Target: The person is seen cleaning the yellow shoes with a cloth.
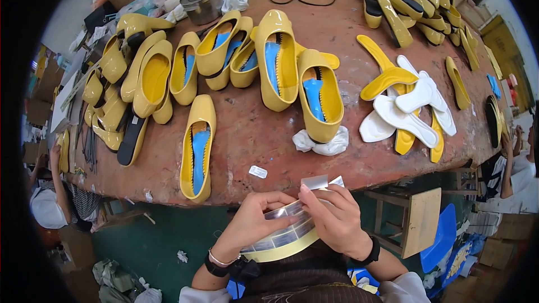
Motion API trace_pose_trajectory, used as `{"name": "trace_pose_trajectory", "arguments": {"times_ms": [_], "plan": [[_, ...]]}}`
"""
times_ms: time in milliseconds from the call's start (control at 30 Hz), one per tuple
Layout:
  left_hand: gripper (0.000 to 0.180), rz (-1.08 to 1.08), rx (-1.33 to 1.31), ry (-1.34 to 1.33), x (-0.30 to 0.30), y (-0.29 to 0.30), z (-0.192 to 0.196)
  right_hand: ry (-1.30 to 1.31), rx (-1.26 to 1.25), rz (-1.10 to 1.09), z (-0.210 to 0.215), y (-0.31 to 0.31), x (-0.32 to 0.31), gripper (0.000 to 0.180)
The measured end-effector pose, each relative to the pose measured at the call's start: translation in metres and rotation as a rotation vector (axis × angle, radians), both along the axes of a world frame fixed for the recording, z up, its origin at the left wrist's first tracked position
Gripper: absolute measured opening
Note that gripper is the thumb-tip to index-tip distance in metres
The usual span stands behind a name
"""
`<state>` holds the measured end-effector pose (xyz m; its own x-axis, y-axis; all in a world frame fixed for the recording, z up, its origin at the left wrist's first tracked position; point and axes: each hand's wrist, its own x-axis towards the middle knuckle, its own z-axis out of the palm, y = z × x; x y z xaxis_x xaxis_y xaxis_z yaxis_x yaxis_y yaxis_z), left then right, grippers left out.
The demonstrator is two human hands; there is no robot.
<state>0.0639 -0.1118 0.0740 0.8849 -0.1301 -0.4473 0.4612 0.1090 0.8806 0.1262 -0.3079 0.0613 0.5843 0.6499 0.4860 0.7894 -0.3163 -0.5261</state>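
My left hand (251, 219) and my right hand (336, 217) together hold a curved strip of backing paper (283, 240) carrying several small silver stickers, just below the table's front edge. The fingertips of my right hand pinch one silver sticker (314, 182) lifted off the strip. The nearest shoe is a yellow flat shoe with a blue insole (197, 147), lying lengthwise near the front edge. Another small silver sticker (257, 171) lies on the reddish-brown table (269, 134).
Many yellow shoes (278, 59) cover the left and middle of the table, more pile up at the far right (410, 3). White and yellow insoles (407, 106) lie at the right. A crumpled white cloth (321, 143), a metal pot (202, 3), a wooden stool (418, 221). Other people sit at left and right.
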Motion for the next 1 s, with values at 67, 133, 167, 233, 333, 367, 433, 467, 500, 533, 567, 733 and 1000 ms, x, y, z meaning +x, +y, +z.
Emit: {"name": "trace_pose_trajectory", "arguments": {"times_ms": [67,133,167,233,333,367,433,467,500,533,567,733,1000], "plan": [[0.027,-0.004,-0.03,0.014,0.0,0.0,0.0,-0.017,0.005,-0.027,0.0,0.001,-0.002,0.059],[0.027,0.001,-0.055,0.031,0.0,-0.002,-0.002,-0.036,-0.001,-0.04,0.0,-0.001,-0.003,0.058],[0.028,0.011,-0.075,0.043,-0.002,0.0,-0.001,-0.059,-0.001,-0.048,0.001,0.001,-0.004,0.058],[0.03,0.015,-0.103,0.055,0.001,-0.001,0.0,-0.084,-0.018,-0.048,0.004,-0.001,-0.003,0.057],[0.04,-0.026,-0.149,0.07,0.008,0.002,-0.005,-0.098,-0.03,-0.065,-0.001,-0.004,-0.001,0.052],[0.045,-0.042,-0.226,0.037,0.01,0.002,-0.006,-0.105,-0.016,-0.087,-0.003,-0.005,0.001,0.049],[0.058,-0.103,-0.317,0.002,0.021,0.003,-0.008,-0.087,0.023,-0.099,-0.003,-0.009,0.007,0.038],[0.058,-0.094,-0.311,-0.005,0.031,0.002,-0.009,-0.092,0.029,-0.09,-0.001,-0.015,0.01,0.038],[0.06,-0.144,-0.309,-0.05,0.042,0.0,-0.01,-0.069,0.025,-0.108,0.002,-0.025,0.013,0.042],[0.062,-0.192,-0.3,-0.094,0.055,-0.002,-0.012,-0.045,0.027,-0.124,0.006,-0.036,0.016,0.046],[0.062,-0.209,-0.21,-0.22,0.07,-0.005,-0.017,-0.065,0.006,-0.217,0.011,-0.047,0.018,0.051],[0.06,-0.065,0.246,-0.606,0.168,-0.054,0.007,0.034,0.531,-0.69,0.04,-0.082,0.045,0.075],[0.078,0.356,1.45,-0.494,0.086,0.028,0.02,0.318,0.647,-0.882,0.017,-0.13,0.06,0.074]]}}
